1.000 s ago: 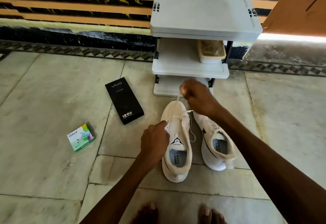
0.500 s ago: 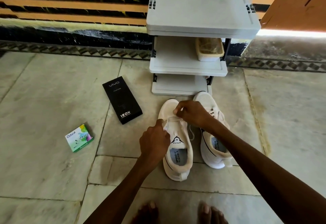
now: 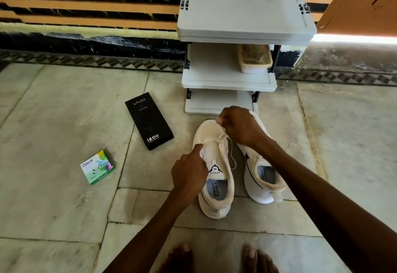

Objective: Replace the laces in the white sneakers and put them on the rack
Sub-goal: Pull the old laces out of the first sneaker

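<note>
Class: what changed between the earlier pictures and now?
The right hand, pinching the white lace, dipped to the eyelets of the white sneaker being laced, then pulled back toward its toe. The left hand kept gripping that sneaker's side. The other white sneaker, grey plastic rack and black cardboard box stayed put.

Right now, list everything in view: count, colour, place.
sneaker being laced: one, white, floor in front of the rack
second sneaker: one, white, beside it on the right
lace: one, white, in the front eyelets of the sneaker being laced, one end hanging loose
shoe rack: one, grey, three shelves, against the striped wall
tub: one, cream, middle shelf, right side
vivo box: one, black, floor left of the rack
Odonil box: one, green and white, floor further left
bare feet: two, bottom edge
left hand: grips the eyelet edge of the sneaker being laced
right hand: pinches the lace above the toe
</note>
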The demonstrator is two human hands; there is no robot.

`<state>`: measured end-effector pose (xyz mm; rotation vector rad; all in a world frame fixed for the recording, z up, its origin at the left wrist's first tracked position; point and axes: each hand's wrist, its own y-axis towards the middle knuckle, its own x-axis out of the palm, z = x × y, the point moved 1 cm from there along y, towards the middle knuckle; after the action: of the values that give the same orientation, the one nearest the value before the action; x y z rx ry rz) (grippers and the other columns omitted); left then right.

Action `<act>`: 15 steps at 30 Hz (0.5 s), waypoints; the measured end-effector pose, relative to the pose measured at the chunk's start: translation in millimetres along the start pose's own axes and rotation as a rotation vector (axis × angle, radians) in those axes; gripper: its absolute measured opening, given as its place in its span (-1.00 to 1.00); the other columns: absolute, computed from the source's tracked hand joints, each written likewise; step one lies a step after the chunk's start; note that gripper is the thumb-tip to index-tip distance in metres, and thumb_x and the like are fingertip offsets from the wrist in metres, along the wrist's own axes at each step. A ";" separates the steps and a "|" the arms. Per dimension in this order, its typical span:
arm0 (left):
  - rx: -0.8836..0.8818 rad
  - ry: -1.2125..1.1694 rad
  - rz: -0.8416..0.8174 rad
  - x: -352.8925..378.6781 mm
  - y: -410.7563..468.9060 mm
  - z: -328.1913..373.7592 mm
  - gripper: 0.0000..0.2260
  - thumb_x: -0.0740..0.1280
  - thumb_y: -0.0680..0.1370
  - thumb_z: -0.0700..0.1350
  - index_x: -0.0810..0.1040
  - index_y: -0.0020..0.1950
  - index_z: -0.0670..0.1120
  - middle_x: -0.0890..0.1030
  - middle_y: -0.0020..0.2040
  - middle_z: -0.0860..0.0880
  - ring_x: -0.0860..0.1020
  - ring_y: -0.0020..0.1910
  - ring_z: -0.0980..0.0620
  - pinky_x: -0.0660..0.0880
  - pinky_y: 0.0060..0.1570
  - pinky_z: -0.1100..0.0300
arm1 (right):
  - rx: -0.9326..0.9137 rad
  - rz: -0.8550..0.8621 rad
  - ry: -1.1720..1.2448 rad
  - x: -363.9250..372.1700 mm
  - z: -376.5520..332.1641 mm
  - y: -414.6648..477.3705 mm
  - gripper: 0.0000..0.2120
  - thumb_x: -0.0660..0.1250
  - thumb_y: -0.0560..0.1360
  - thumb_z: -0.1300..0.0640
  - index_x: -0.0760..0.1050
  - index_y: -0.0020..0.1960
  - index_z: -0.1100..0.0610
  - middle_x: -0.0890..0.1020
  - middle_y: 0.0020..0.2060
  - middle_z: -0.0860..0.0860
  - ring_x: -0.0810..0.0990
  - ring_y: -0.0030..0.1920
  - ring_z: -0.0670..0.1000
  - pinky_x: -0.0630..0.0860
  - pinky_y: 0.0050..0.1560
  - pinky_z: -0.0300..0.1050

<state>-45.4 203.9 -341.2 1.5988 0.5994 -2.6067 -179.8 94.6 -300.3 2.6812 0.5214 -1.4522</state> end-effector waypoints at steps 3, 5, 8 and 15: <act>0.007 0.007 -0.006 0.5 1.7 1.5 -0.56 0.19 0.65 -0.04 0.21 0.52 0.10 0.58 0.20 -0.09 0.57 0.12 -0.05 0.50 0.00 0.11 | 0.022 0.039 0.179 -10.9 4.4 3.4 -0.91 0.34 0.52 0.25 0.56 -0.07 0.08 0.62 -0.18 -0.11 0.59 -0.13 -0.03 0.53 -0.09 -0.09; 0.005 0.015 -0.006 0.2 1.1 1.4 -0.57 0.18 0.65 -0.03 0.21 0.52 0.11 0.58 0.20 -0.09 0.57 0.12 -0.05 0.50 0.01 0.10 | 0.013 0.022 0.084 -10.1 8.1 -0.3 -0.82 0.32 0.49 0.30 0.58 0.02 0.09 0.66 -0.10 -0.07 0.61 -0.06 0.00 0.56 -0.03 -0.06; 0.045 0.008 0.040 -2.1 -1.7 1.9 -0.57 0.20 0.64 -0.01 0.22 0.51 0.10 0.53 0.26 -0.04 0.53 0.19 -0.02 0.45 0.03 0.15 | 0.113 -0.016 0.007 -2.1 12.7 -14.2 -0.88 0.34 0.52 0.20 0.64 -0.01 0.10 0.69 -0.10 0.02 0.62 -0.15 -0.01 0.56 -0.15 -0.14; 0.184 -0.252 0.058 -2.6 39.3 12.7 -0.77 0.30 0.59 -0.09 0.53 0.25 0.02 0.47 0.23 -0.02 0.54 0.12 -0.01 0.54 0.06 0.08 | 0.216 -0.293 -0.112 18.4 2.4 -58.3 -0.58 0.45 0.42 -0.16 0.58 0.14 0.09 0.65 0.00 0.03 0.62 0.00 0.07 0.52 0.00 -0.12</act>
<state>-46.4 162.9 -346.0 1.2720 0.3025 -2.8261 -190.8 154.0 -310.0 2.7516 0.8220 -1.8178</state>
